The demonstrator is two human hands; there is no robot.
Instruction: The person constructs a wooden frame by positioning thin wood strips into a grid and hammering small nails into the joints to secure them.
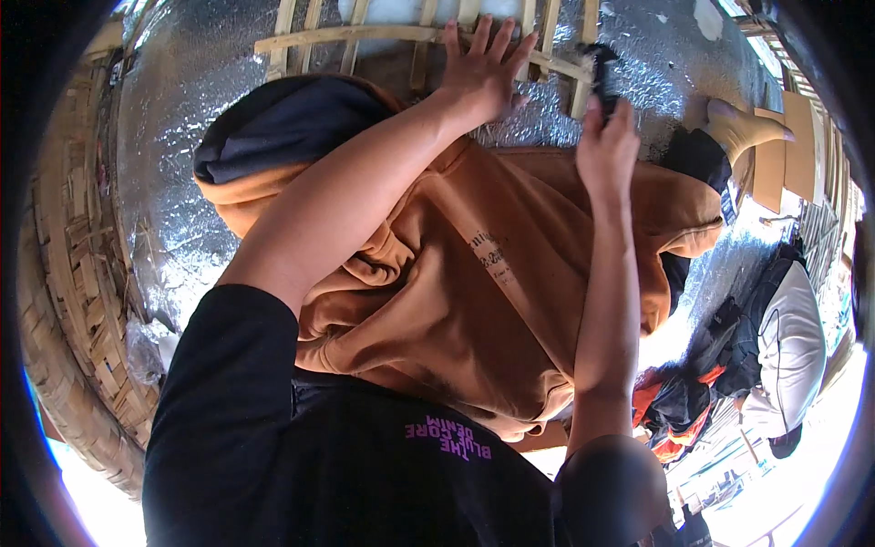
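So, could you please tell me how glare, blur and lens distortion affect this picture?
In the head view, glare speckles the silvery sheet; the dark tool in the right hand looks slightly blurred; the right sleeve looks smeared; the woven wall curves along the left rim; the lower right is washed out.

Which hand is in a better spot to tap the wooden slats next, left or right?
Probably the right hand: it grips the dark hammer-like tool close to the wooden slats. The left hand is spread over the slats, with no tool visible in it.
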